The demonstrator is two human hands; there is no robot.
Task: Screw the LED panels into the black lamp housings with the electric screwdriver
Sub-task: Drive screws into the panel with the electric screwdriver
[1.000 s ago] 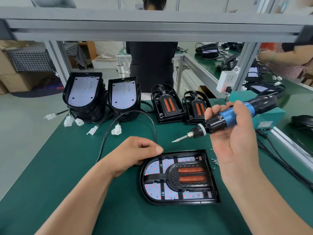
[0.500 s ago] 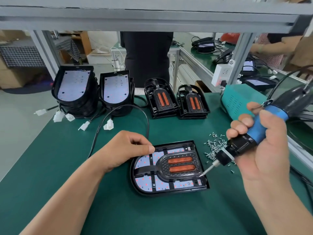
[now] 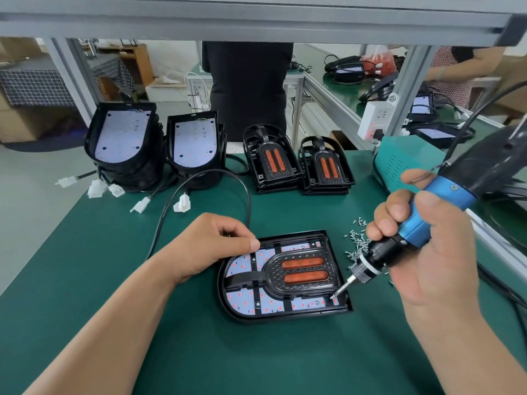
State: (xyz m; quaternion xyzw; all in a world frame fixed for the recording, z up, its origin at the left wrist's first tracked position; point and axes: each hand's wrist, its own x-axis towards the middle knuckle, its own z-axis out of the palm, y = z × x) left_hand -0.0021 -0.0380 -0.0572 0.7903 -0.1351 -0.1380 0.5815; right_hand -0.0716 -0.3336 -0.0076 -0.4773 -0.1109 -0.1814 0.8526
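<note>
A black lamp housing (image 3: 285, 316) lies flat on the green mat, with a white LED panel (image 3: 243, 302) and a black cover with two orange strips inside it. My left hand (image 3: 205, 246) grips the housing's far left edge, thumb on the rim. My right hand (image 3: 422, 246) grips the blue and black electric screwdriver (image 3: 410, 238). Its bit tip touches the near right corner of the panel. A pile of small screws (image 3: 356, 240) lies just right of the housing.
Two stacks of housings with white panels (image 3: 122, 146) (image 3: 195, 143) and two stacks of black covers (image 3: 271, 163) (image 3: 326, 169) stand at the back. White cable connectors (image 3: 182, 205) lie behind my left hand. A teal box (image 3: 405, 166) sits at the right. People stand beyond the bench.
The screwdriver came down from mid-air to the housing's near right corner, where its bit now rests. My left hand kept its hold on the housing edge.
</note>
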